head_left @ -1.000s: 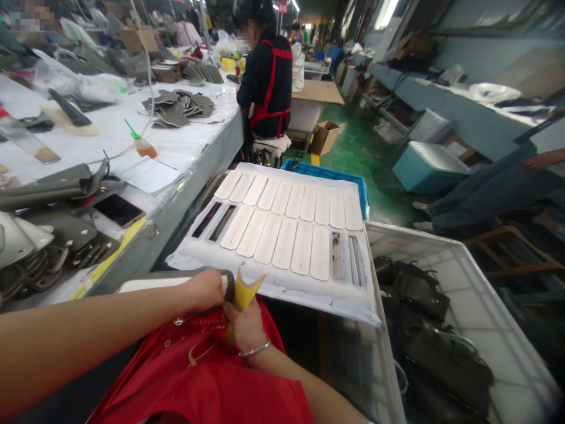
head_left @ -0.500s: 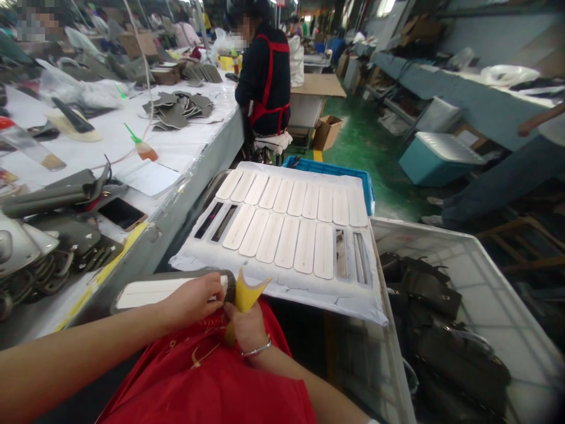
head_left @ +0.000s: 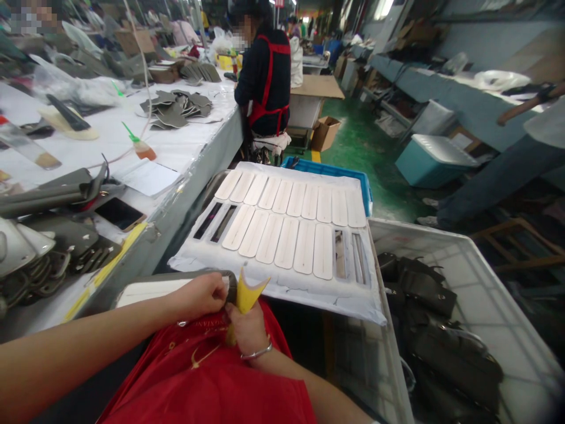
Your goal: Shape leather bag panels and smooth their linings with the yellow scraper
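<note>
In the lower middle, my left hand [head_left: 205,295] is closed, fingers curled at the right end of a grey leather-like panel [head_left: 232,284]. A white rounded strip [head_left: 148,288] lies along that panel, partly under my forearm. Close on the right, my right hand [head_left: 251,328] is wrapped round a yellow piece with a forked, V-notched top [head_left: 248,294]; its lower part is hidden by the hand. Its thumb is near the panel's end. Just beyond my hands, a white-covered board [head_left: 265,270] carries two rows of white rounded strips [head_left: 286,240].
Left is a white-topped workbench [head_left: 194,135] with a phone [head_left: 120,213], a glue bottle [head_left: 143,148] and grey leather pieces [head_left: 176,109]. A seated person [head_left: 267,76] works ahead. Right, a white bin [head_left: 481,265] holds dark bags [head_left: 428,294]. A blue crate [head_left: 366,187] stands behind the board.
My left hand has shifted slightly, its fingers curling more at the panel's end. My right hand stays nearly still with the yellow piece. The view has moved slightly; a person's arm at far right has moved.
</note>
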